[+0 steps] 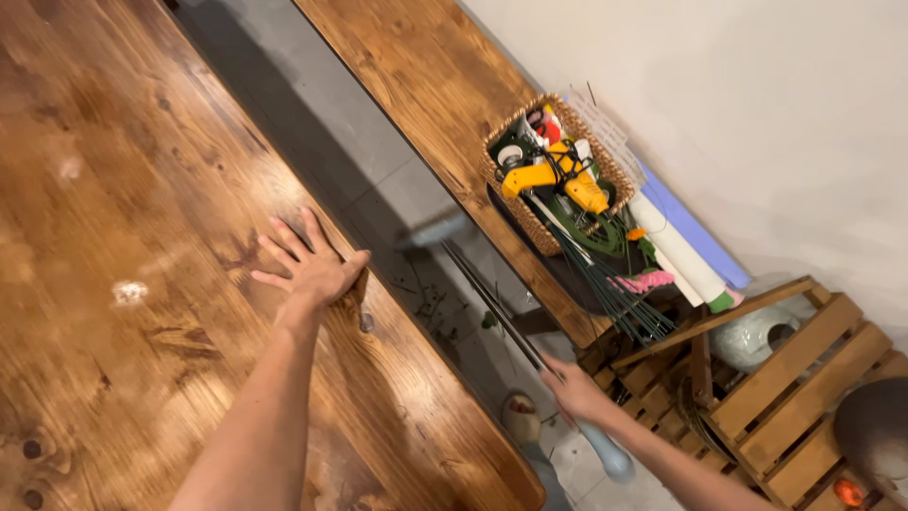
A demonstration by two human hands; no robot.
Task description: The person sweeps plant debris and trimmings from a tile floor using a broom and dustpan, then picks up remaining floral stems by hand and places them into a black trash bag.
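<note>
My left hand [310, 265] lies flat, fingers spread, on the edge of a glossy wooden table [123, 237]. My right hand [575, 390] reaches down between table and bench and grips a long thin dark handle [487, 293] that runs up toward the floor gap. A pale blue piece [605, 452] shows just below that hand. Whether the handle ends in the grey flat part [430, 230] on the floor is unclear.
A wooden bench [426, 104] stands against the white wall. On it sits a wicker basket [558, 175] with a yellow glue gun, green wires and rolls of paper. A wooden crate [776, 397] stands at the right. The grey tiled floor [331, 142] holds small green scraps.
</note>
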